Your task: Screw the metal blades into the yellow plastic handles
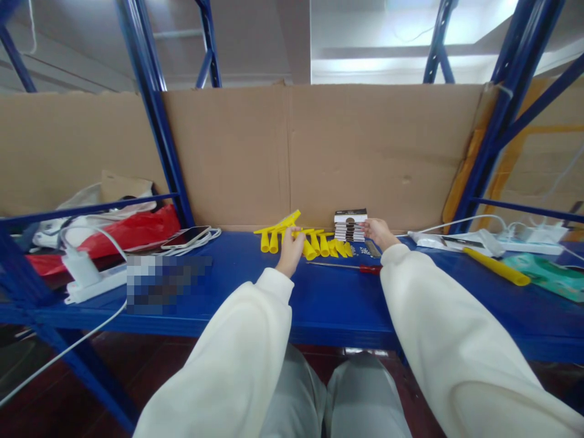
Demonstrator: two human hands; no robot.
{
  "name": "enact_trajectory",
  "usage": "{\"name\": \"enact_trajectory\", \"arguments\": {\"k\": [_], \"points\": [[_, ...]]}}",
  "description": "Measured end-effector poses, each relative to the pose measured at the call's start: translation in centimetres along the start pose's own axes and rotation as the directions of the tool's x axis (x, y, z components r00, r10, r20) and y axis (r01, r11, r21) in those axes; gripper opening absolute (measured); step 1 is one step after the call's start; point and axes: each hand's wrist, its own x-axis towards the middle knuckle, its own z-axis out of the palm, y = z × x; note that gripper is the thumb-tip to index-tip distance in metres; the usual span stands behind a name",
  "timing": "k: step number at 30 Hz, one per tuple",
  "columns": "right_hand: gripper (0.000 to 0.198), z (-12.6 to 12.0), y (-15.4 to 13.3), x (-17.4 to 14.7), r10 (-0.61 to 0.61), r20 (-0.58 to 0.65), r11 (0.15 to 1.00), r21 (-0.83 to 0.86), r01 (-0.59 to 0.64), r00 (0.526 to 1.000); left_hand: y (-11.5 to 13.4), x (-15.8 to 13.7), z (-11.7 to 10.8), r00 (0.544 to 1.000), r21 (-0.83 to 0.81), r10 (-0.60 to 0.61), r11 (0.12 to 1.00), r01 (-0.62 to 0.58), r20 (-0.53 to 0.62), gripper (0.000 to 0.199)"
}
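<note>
My left hand point(291, 250) is closed, fingers pinched together among the yellow plastic pieces, with a bit of yellow showing at the fingertips. Several T-shaped yellow pieces point(323, 245) lie in a row on the blue shelf point(255, 292), and smaller yellow pieces point(340, 248) sit at the row's right end. At the right edge of a stack of small black-and-white boxes point(350, 226), my right hand point(379, 232) has its fingers pressed together. What they hold, if anything, is too small to make out. Below lie tiny metal bits point(364, 250) and a screwdriver with a red handle point(368, 269).
A cardboard panel point(319, 152) stands along the back, between blue uprights point(159, 115). On the left are a phone point(186, 237), coiled white cable, a power strip point(100, 286) and a red bag point(132, 234). To the right lie a yellow tube point(497, 266) and a green packet point(547, 277).
</note>
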Motion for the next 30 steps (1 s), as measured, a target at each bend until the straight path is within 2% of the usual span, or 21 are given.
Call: {"name": "enact_trajectory", "arguments": {"k": [7,14,23,26,30], "points": [[0.020,-0.3,0.4,1.1,0.036,0.025,0.999,-0.012,-0.035,0.999,0.0,0.0,0.2,1.000,0.002,0.003,1.000,-0.003,0.005,0.017],[0.015,-0.2,0.3,1.7,0.030,0.116,0.998,0.056,-0.037,0.993,0.1,0.0,0.2,1.000,0.003,0.006,1.000,-0.006,0.000,0.018],[0.016,0.4,0.0,0.4,0.066,0.055,0.997,0.047,-0.068,0.996,0.9,-0.4,0.3,0.999,-0.002,-0.031,1.000,0.031,-0.008,0.018],[0.019,0.0,-0.2,-0.1,0.036,0.037,0.997,0.062,-0.038,0.999,1.2,-0.4,0.4,0.997,-0.034,-0.071,0.997,0.070,-0.016,0.019],[0.027,-1.0,0.3,-1.2,-0.096,0.025,0.994,0.048,0.094,0.995,0.9,0.0,0.4,0.998,-0.096,-0.060,0.994,0.058,-0.015,0.023]]}}
